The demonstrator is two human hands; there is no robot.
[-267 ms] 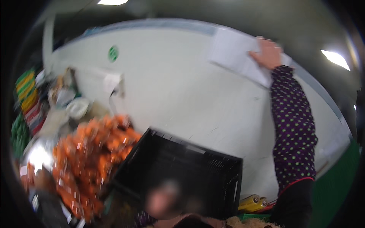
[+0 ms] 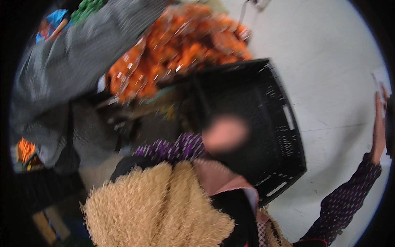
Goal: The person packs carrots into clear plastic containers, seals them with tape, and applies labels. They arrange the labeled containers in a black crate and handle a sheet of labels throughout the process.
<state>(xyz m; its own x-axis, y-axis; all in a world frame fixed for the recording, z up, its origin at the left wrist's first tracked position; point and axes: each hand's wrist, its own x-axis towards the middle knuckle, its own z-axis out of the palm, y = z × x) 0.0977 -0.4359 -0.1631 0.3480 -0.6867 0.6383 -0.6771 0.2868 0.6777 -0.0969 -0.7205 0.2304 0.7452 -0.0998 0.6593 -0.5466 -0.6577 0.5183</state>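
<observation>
At the right rim, my right hand reaches up the white wall, seen edge-on with its fingers stretched out. It lies by a white paper sheet, only a sliver of which shows. My left hand is over the black plastic crate, in front of my body. A blur covers that hand, so its fingers and anything in them are hidden. The crate's inside looks dark, and its far side stands close to the wall.
Clear plastic bags of orange carrots are heaped beyond the crate. A co-worker in a grey ribbed top stands at the left. More carrots show at the left rim. Green netting lies at the far top left.
The view has swung down and left, bringing my tan fuzzy garment and the co-worker into sight. My right hand stays raised at the wall by the paper, now at the picture's rim.
</observation>
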